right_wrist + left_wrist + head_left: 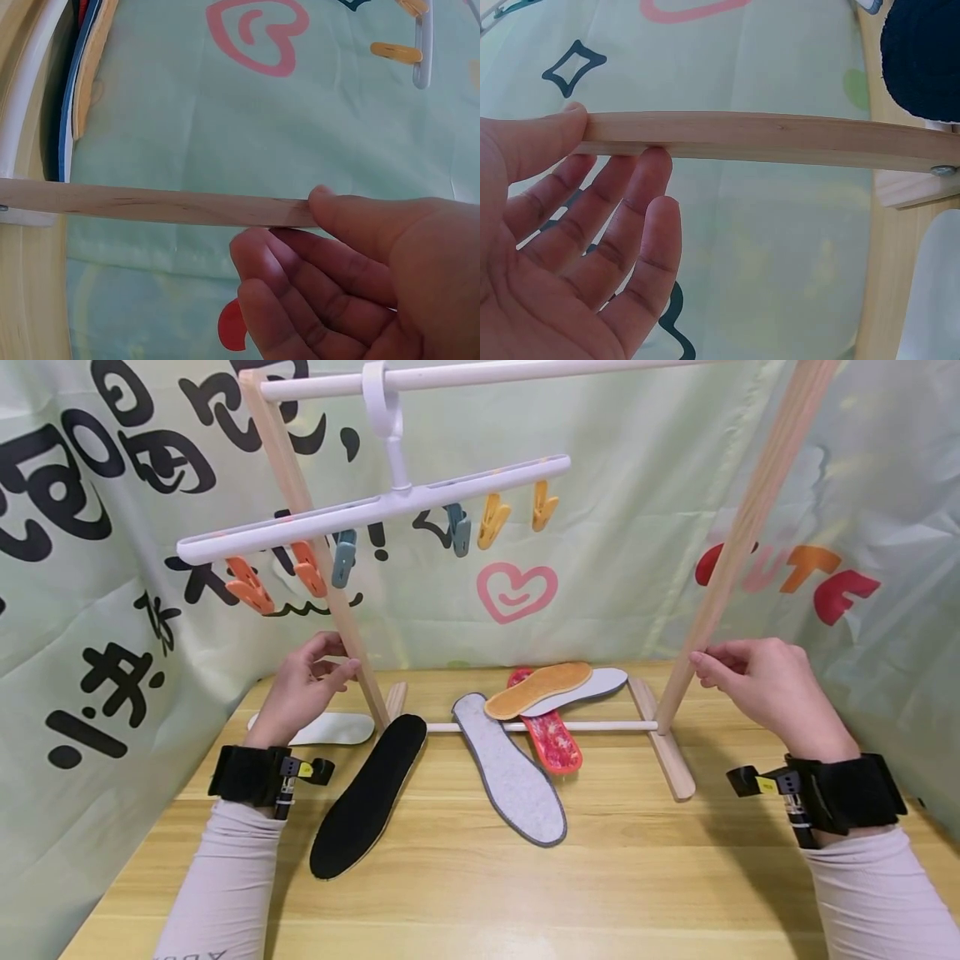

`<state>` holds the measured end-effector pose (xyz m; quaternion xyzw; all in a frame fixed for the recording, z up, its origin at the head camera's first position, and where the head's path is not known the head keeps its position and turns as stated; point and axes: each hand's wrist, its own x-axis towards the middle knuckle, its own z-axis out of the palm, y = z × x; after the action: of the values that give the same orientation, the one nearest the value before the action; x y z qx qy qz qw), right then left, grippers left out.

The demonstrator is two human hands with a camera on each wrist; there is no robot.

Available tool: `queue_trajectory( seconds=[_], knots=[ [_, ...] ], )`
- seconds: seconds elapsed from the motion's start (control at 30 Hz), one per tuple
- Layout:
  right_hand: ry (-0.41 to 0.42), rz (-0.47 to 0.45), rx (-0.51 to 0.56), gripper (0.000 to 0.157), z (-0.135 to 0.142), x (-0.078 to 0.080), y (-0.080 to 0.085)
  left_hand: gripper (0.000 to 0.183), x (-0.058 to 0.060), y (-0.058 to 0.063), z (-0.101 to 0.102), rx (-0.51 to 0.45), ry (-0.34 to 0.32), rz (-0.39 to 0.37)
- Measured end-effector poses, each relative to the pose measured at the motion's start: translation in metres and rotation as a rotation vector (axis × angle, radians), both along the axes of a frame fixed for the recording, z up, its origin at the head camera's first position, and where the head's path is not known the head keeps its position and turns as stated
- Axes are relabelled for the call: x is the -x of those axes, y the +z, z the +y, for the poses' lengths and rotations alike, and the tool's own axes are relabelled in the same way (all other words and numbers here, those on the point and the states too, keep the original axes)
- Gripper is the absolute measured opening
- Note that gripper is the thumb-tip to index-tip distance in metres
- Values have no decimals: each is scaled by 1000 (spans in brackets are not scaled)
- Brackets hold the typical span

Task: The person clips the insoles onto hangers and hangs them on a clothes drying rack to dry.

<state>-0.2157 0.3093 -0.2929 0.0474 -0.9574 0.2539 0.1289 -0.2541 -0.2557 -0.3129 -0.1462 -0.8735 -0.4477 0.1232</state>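
Observation:
A wooden clothes rack stands on the table. Its left post (347, 627) is pinched between the thumb and fingers of my left hand (300, 689); the lower fingers spread loosely in the left wrist view. On the opposite side my right hand (780, 693) pinches the right post (731, 543) low down. From the rack's white top bar (487, 372) hangs a tilted white hanger (315, 522) with orange, blue and yellow clips. Around the lower bar (611, 726) lie a black insole (367, 802), a grey insole (510, 777) and a red one (553, 745).
A tan insole (536, 690) overlaps a white one (592, 685) on top of the red one. Another white insole (337, 728) lies behind my left wrist. Printed cloth (630, 527) surrounds the back and sides of the wooden table (480, 902).

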Motion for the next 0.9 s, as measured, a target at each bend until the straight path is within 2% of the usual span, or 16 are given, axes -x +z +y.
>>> queue_trajectory(
  seconds=[0.23, 0.4, 0.67, 0.9],
  knots=[
    [-20, -39, -11, 50, 3, -3, 3, 37, 1, 0, 0, 4, 5, -16],
    [-1, -62, 0, 50, 3, -6, 3, 38, 0, 1, 1, 9, 12, -30],
    [30, -23, 4, 44, -7, -6, 1, 40, -3, 3, -1, 7, 20, -58],
    [89, 9, -24, 42, -22, -10, 1, 41, -9, 3, -8, 84, 28, -78]
  ],
)
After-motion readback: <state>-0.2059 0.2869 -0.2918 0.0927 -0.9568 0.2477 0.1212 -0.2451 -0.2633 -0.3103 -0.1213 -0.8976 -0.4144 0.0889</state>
